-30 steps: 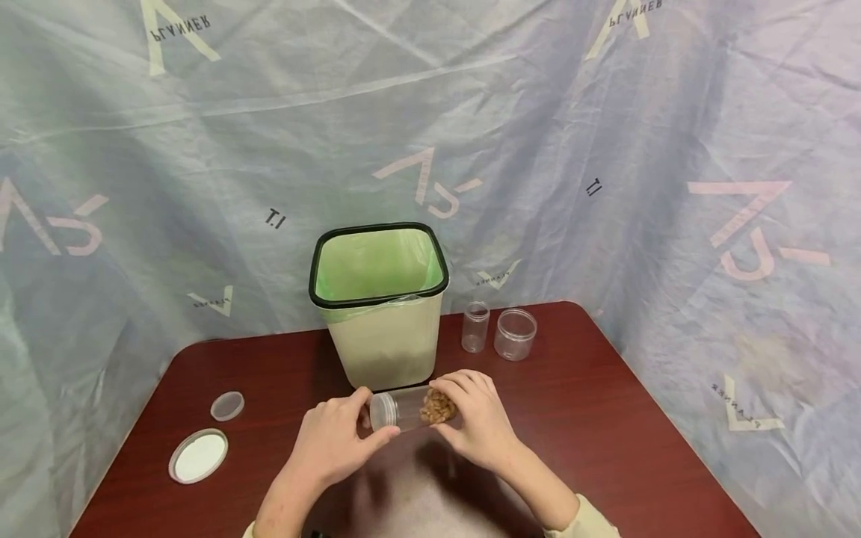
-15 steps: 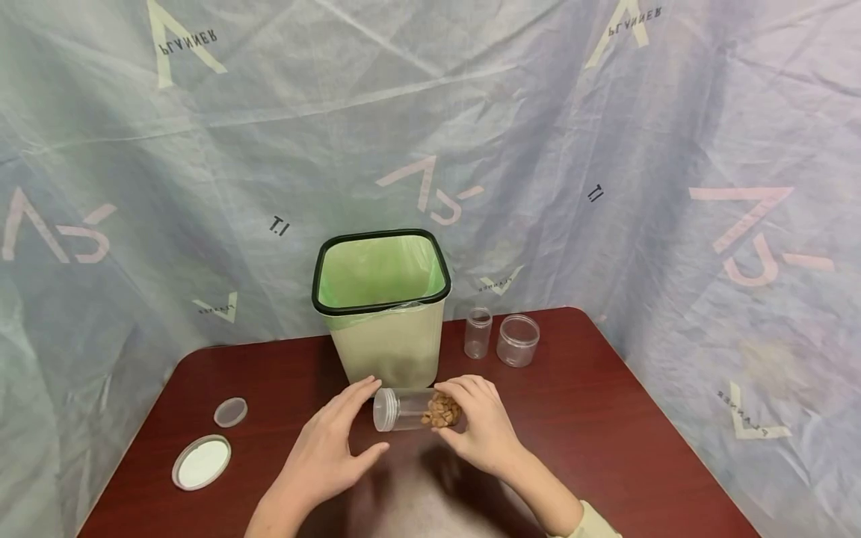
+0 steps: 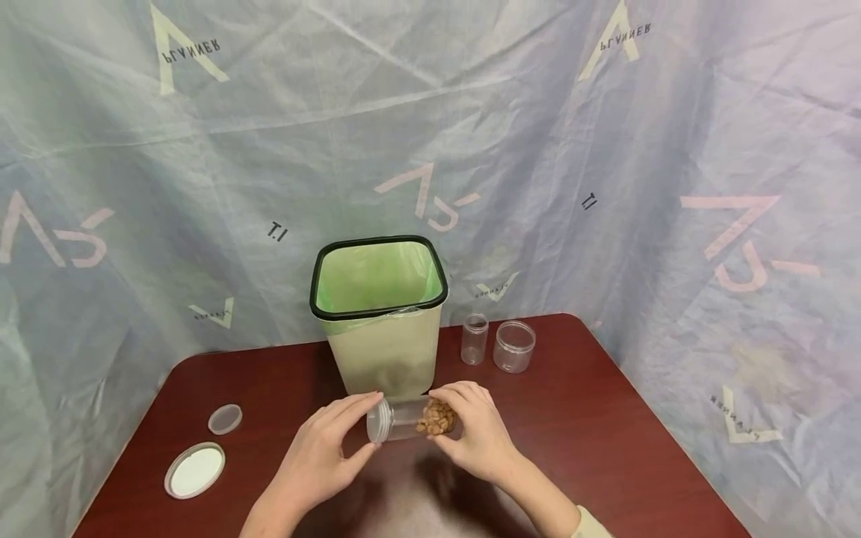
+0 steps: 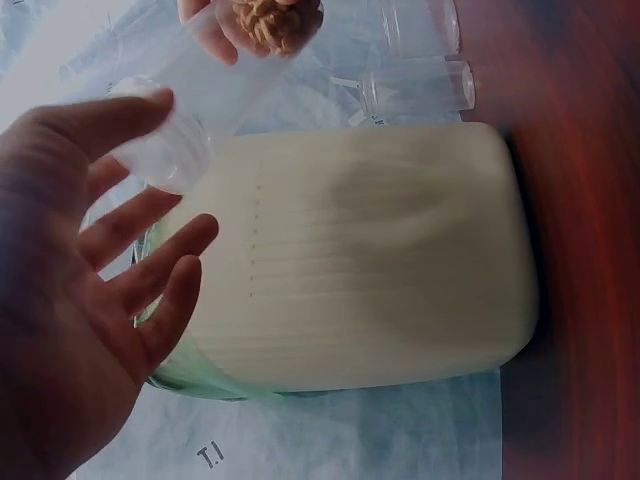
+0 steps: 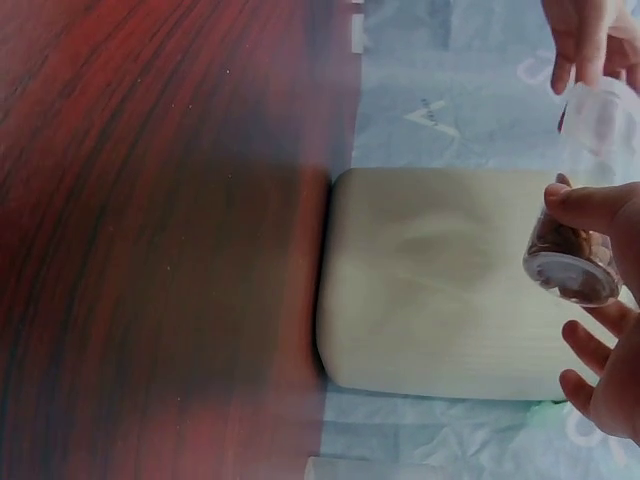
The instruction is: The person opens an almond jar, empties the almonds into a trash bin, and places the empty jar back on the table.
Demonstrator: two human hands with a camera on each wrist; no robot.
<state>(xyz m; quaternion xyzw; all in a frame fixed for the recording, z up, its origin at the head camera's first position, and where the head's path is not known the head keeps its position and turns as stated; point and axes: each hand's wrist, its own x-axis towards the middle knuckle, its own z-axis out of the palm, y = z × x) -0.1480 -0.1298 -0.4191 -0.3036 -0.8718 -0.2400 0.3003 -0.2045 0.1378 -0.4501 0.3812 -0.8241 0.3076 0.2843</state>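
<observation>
My right hand (image 3: 474, 433) grips the base end of a clear plastic jar (image 3: 406, 420), held on its side in front of the bin. Small brown pieces (image 3: 437, 418) are heaped at that end; the right wrist view shows them behind the jar's round bottom (image 5: 572, 277). At the other end sits a translucent screw lid (image 3: 380, 422). My left hand (image 3: 329, 448) has thumb and fingertips at opposite sides of this lid. In the left wrist view the thumb lies across the lid (image 4: 170, 150), with some fingers partly hidden behind it and the others loosely spread.
A cream bin (image 3: 383, 359) with a green liner and black rim stands behind the hands. To its right are a narrow clear jar (image 3: 474, 344) and a wider one (image 3: 514, 351), both lidless. Two round lids (image 3: 225, 419) lie on the left of the red-brown table (image 3: 605, 448).
The left hand let go of the lid, spread apart from it, and now closes on it again. The right hand keeps holding the jar's base end, with the brown pieces still there.
</observation>
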